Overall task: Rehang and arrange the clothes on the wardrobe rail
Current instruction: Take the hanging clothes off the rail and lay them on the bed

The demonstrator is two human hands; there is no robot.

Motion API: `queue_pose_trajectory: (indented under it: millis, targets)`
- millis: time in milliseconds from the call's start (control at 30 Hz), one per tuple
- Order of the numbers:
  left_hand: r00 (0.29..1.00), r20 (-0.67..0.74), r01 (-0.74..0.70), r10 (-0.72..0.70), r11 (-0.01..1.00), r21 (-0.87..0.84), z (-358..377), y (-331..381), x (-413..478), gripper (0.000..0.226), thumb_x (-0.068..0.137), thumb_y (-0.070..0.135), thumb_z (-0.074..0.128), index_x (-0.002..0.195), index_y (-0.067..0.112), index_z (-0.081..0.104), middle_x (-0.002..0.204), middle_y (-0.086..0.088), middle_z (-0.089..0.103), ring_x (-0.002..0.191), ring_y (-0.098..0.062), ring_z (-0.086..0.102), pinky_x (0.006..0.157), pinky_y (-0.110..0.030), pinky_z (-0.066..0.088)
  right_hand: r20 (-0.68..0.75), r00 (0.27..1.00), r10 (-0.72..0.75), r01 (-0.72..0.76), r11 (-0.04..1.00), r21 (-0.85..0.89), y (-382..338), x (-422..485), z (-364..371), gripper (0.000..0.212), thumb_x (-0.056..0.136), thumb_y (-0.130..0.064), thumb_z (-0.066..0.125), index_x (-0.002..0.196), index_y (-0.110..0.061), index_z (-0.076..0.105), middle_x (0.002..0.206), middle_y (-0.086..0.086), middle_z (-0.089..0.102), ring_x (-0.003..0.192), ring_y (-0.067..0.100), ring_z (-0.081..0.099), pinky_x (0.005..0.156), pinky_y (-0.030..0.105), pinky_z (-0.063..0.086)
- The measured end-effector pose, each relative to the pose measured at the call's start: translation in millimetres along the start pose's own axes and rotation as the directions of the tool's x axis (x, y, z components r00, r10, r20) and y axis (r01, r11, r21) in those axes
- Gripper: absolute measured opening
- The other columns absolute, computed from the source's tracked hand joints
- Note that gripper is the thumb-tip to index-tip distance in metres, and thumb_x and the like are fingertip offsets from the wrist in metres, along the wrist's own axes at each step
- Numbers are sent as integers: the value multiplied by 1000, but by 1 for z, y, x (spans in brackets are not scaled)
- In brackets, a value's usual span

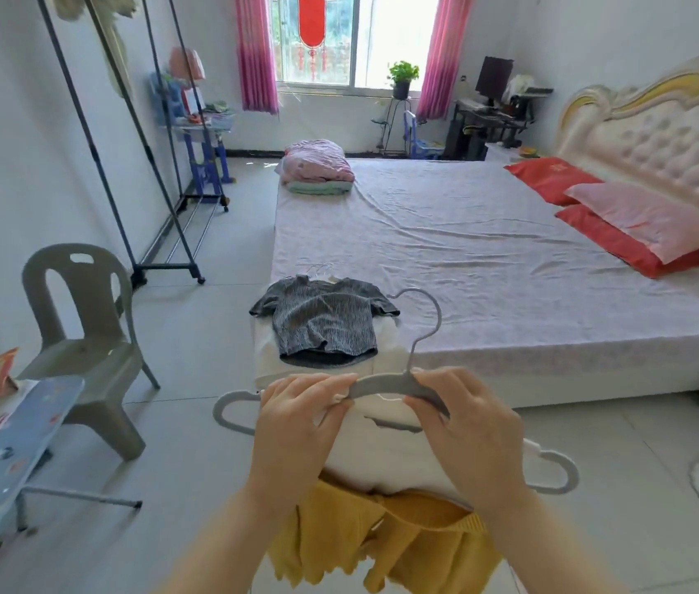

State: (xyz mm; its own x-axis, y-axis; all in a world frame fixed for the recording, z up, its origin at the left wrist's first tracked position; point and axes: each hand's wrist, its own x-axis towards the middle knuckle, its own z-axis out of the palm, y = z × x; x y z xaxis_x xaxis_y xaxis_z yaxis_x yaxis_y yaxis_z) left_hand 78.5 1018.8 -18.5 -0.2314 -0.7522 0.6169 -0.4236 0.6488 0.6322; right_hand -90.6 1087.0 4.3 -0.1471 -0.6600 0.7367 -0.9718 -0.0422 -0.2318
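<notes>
Head view: left hand [296, 418] pinches the white shirt [386, 456] onto the hanger [382, 385]; right hand [472, 426] clamps its other side, probably to dress it.

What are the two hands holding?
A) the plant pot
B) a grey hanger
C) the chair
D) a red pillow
B: the left hand and the right hand each grip one side of the grey hanger, and its hook points up.
</notes>
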Motion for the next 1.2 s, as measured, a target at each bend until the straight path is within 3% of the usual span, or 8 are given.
queue_pose_trajectory:
  millis: [100, 267, 433, 767, 933, 1067, 1133, 1200]
  targets:
    - [997, -31, 69, -69, 998, 12, 28, -19, 43, 32, 76, 37, 54, 109, 36, 57, 94, 23, 61, 90, -1, 55, 84, -31, 38, 31, 999, -23, 22, 1000, 21, 30, 46, 37, 17, 77, -41, 54, 92, -33, 55, 79, -12, 65, 59, 9, 60, 47, 11, 31]
    - [990, -68, 127, -125, 992, 24, 70, -68, 113, 26, 75, 36, 59, 100, 34, 65, 91, 22, 61, 90, 0, 54, 85, -33, 39, 59, 995, -85, 81, 994, 73, 70, 113, 109, 17, 78, -40, 55, 93, -31, 57, 80, -10, 65, 63, 13, 63, 43, 19, 41]
    - [990, -110, 97, -90, 993, 60, 113, -141, 189, 22, 74, 29, 64, 95, 28, 71, 89, 21, 62, 89, 0, 54, 85, -19, 34, 82, 993, -88, 81, 993, 87, 103, 179, 200, 20, 76, -39, 57, 87, -25, 67, 79, -9, 66, 61, 13, 63, 46, 17, 41]
    - [983, -19, 182, -181, 979, 93, 167, -271, 343, 21, 71, 21, 68, 92, 25, 73, 89, 9, 71, 88, -3, 58, 85, -29, 39, 182, 983, 3, -29, 989, 144, 142, 305, 361, 22, 74, -42, 55, 83, -24, 64, 75, -7, 65, 55, 13, 60, 46, 14, 39]
    - [975, 3, 219, -222, 965, 144, 198, -329, 407, 21, 71, 22, 66, 91, 22, 73, 84, 5, 72, 81, -6, 59, 80, -22, 39, 226, 974, 9, -47, 985, 164, 166, 363, 435, 21, 74, -40, 62, 84, -23, 68, 77, -8, 66, 60, 13, 62, 43, 22, 44]
    - [961, 18, 268, -275, 948, 170, 227, -378, 448, 27, 75, 30, 56, 93, 20, 73, 84, 3, 73, 77, -17, 66, 73, -32, 51, 344, 938, 38, -113, 973, 201, 189, 398, 501, 24, 66, -24, 81, 86, -24, 68, 80, -6, 66, 64, 18, 63, 45, 29, 47]
    - [951, 16, 299, -308, 935, 191, 243, -401, 467, 22, 74, 22, 62, 93, 19, 73, 84, 2, 73, 78, -19, 66, 72, -37, 52, 411, 910, 55, -151, 968, 203, 202, 415, 534, 23, 68, -23, 80, 88, -24, 68, 81, -6, 65, 67, 19, 63, 48, 31, 48]
    - [936, 25, 332, -350, 905, 267, 262, -425, 484, 23, 75, 14, 62, 96, 18, 72, 91, 0, 72, 85, -22, 65, 75, -40, 50, 544, 830, 119, -245, 956, 164, 214, 431, 570, 20, 79, -27, 70, 99, -26, 66, 93, -6, 65, 87, 18, 61, 62, 32, 48]
